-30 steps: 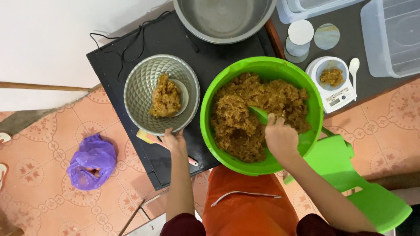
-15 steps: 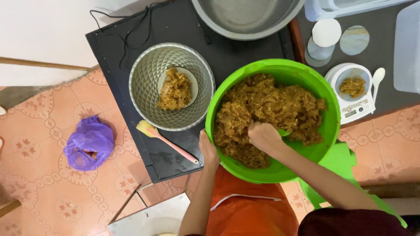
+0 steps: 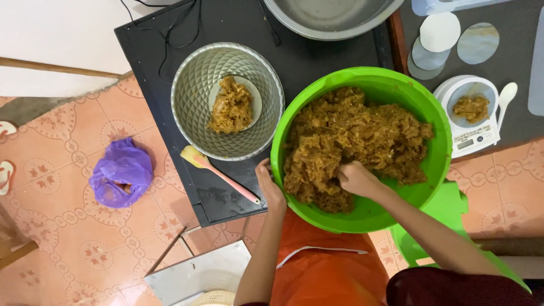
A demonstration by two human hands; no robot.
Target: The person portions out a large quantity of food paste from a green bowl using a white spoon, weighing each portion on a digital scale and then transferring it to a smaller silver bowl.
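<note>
Orange floor tiles surround a black bench (image 3: 317,54). Your right hand (image 3: 356,178) is closed in brown mixture (image 3: 351,139) filling the green bowl (image 3: 362,218); your left hand (image 3: 270,190) grips its rim. One portion sits in the metal bowl (image 3: 192,96), far left; most remains.

Home kitchen: mixing bowls (image 3: 362,147), scale (image 3: 470,116)

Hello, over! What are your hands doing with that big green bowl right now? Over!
Left hand gripping green bowl rim. Right hand buried in brown shredded mix, closed on a clump. Pink spatula beside bowl, not blocking.
</note>
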